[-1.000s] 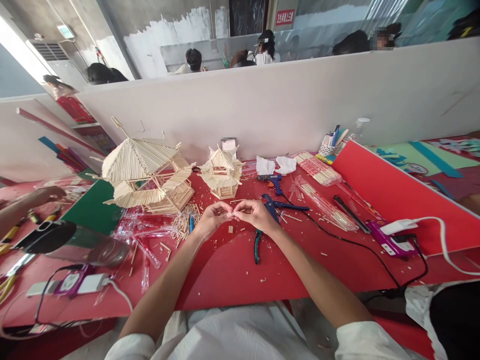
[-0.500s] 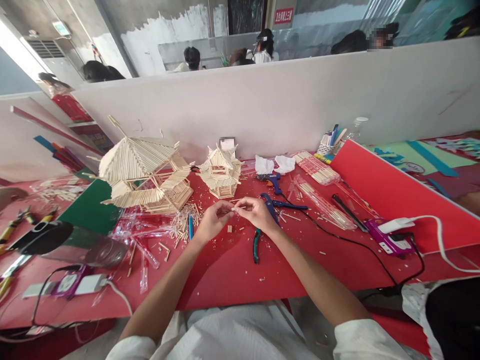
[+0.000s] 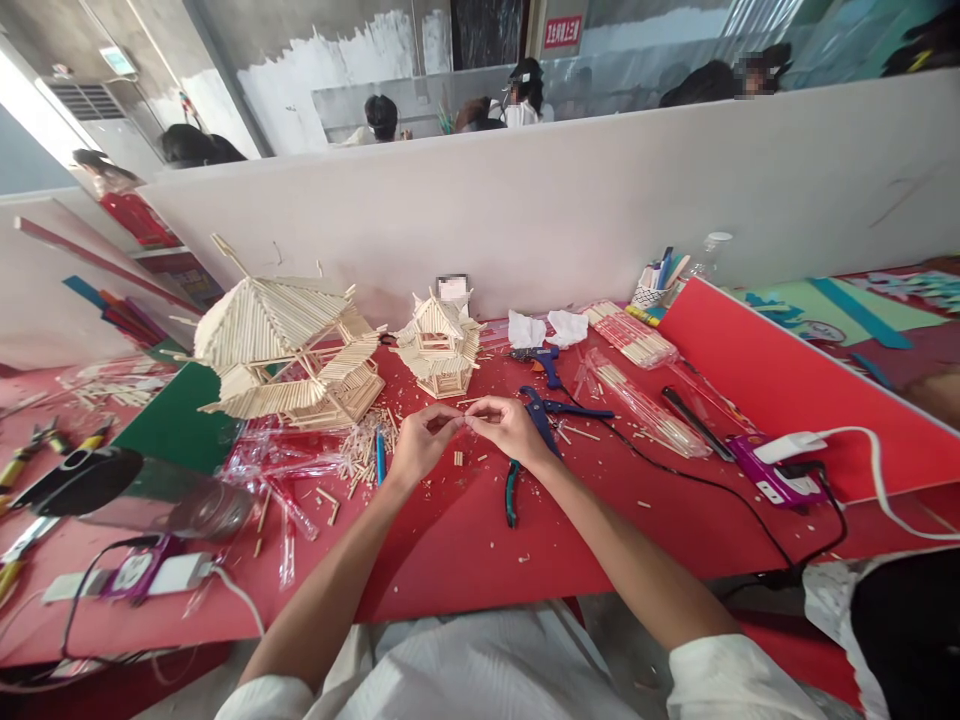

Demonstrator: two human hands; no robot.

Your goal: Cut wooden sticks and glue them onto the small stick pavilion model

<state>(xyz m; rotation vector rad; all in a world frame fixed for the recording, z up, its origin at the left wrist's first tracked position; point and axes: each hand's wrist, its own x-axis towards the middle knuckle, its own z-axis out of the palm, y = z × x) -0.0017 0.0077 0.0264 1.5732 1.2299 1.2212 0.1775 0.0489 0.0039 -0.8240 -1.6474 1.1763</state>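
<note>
My left hand point(image 3: 421, 442) and my right hand point(image 3: 513, 432) meet at the fingertips above the red table point(image 3: 465, 550). Both are closed in a pinch on a short piece of wooden stick point(image 3: 478, 417), which the fingers mostly cover. Just beyond them stands a small stick-built pavilion point(image 3: 442, 345). Farther left is a larger stick pavilion point(image 3: 277, 330) with a peaked roof. By my right hand lie a blue-handled tool point(image 3: 541, 412) and dark green-handled pliers point(image 3: 511, 496). A few joined stick bits point(image 3: 458, 458) lie between my forearms.
A blue glue gun point(image 3: 547, 366) lies behind the tools, its black cord running right. Bagged sticks point(image 3: 645, 405) and a red board point(image 3: 795, 390) are at right. A clear bottle point(image 3: 180, 495) lies at left near a purple power strip point(image 3: 135, 570). A white partition point(image 3: 540, 210) closes the back.
My hands stay pinched together in nearly the same spot, with only a slight shift of the fingers. The pale stick end between the fingertips shows less now. The whole view moves slightly.
</note>
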